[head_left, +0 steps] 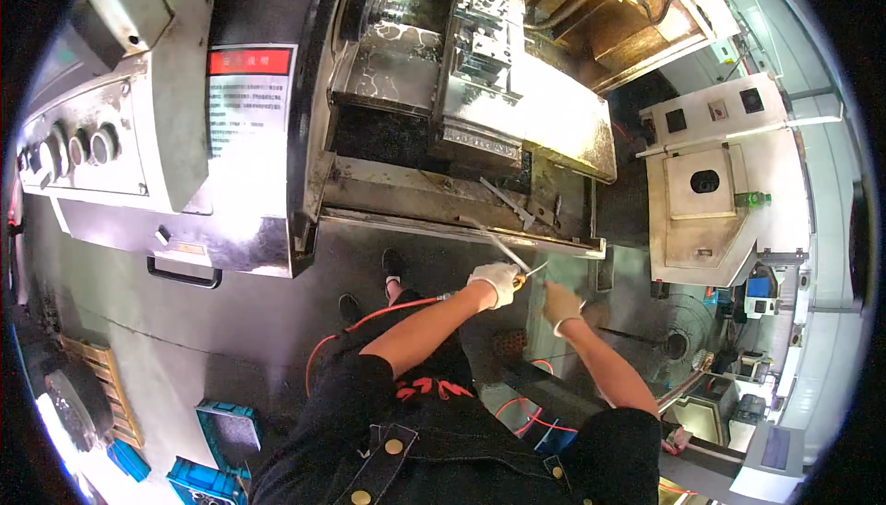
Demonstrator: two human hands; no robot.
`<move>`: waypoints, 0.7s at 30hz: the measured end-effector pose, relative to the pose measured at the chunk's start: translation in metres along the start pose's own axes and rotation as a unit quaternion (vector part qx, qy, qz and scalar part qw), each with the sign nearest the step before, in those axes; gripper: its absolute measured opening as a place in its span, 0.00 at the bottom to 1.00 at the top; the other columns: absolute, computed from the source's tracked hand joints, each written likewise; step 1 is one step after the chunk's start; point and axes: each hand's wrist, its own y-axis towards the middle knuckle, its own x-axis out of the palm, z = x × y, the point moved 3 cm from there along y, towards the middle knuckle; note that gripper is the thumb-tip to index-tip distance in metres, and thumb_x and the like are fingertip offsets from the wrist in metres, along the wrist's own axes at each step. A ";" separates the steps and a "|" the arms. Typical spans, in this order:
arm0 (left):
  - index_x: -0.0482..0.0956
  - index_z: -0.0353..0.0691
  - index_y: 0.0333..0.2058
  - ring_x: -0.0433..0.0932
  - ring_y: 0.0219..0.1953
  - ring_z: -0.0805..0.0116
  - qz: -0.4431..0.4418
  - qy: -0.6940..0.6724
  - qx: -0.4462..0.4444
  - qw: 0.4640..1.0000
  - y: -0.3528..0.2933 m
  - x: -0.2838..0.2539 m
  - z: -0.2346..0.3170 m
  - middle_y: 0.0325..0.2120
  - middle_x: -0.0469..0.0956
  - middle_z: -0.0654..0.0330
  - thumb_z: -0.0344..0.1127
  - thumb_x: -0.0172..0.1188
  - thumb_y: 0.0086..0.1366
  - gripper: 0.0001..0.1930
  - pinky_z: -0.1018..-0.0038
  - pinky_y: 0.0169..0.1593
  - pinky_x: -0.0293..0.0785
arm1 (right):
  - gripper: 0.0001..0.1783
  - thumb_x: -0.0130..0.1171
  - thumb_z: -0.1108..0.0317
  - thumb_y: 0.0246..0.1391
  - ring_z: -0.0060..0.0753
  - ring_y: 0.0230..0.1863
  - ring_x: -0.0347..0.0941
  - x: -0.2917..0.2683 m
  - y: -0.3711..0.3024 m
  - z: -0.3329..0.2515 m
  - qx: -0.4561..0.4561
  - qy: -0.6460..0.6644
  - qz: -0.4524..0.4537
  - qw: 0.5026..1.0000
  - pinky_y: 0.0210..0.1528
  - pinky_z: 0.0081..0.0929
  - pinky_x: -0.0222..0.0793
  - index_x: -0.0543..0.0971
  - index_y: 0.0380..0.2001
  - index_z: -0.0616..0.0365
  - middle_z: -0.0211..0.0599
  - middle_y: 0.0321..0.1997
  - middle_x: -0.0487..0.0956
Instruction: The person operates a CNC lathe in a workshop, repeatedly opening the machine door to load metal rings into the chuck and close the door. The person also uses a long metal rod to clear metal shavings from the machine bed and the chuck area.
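Observation:
My left hand (494, 283), in a white glove, is closed around what looks like an air blow gun (520, 280), mostly hidden by the fingers. An orange air hose (392, 312) with a metal fitting runs to that wrist. A pale, slim rod (499, 247) slants from beside this hand toward the machine's front ledge; whether it is held is unclear. My right hand (560, 304), also gloved, is just to the right, its fingers smeared by motion. Ahead, a lathe (480, 53) stands open, its carriage wet and shiny. A caliper-like metal tool (508, 203) lies on its front tray.
To the left is the lathe's control panel (92, 145) with knobs, beside a door with a handle (185, 276). A white machine cabinet (706, 196) stands at right, near a floor fan (678, 343). Blue crates (231, 436) and a wooden pallet (103, 385) sit lower left.

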 end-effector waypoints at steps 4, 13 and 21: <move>0.69 0.45 0.44 0.71 0.45 0.55 0.010 -0.051 0.014 0.999 -0.023 -0.027 -0.018 0.41 0.72 0.53 0.33 0.51 0.48 0.21 0.66 0.47 0.68 | 0.08 0.50 0.63 0.47 0.48 0.29 0.73 -0.026 0.033 0.053 -0.024 -0.004 0.122 0.992 0.29 0.42 0.66 0.74 0.29 0.52 0.44 0.25 0.75; 0.68 0.46 0.44 0.69 0.46 0.54 0.089 -0.081 -0.063 0.991 -0.127 -0.039 -0.115 0.40 0.71 0.53 0.32 0.51 0.47 0.21 0.66 0.49 0.66 | 0.10 0.54 0.58 0.45 0.45 0.28 0.73 -0.079 0.030 0.114 -0.126 0.044 0.199 0.971 0.28 0.37 0.66 0.76 0.27 0.52 0.39 0.25 0.76; 0.69 0.41 0.45 0.71 0.44 0.52 0.221 -0.145 -0.164 0.951 -0.218 -0.024 -0.164 0.39 0.72 0.50 0.33 0.52 0.47 0.22 0.66 0.47 0.67 | 0.10 0.57 0.66 0.44 0.31 0.27 0.73 0.043 -0.059 0.115 -0.034 0.328 0.150 0.932 0.30 0.24 0.67 0.77 0.30 0.60 0.39 0.25 0.77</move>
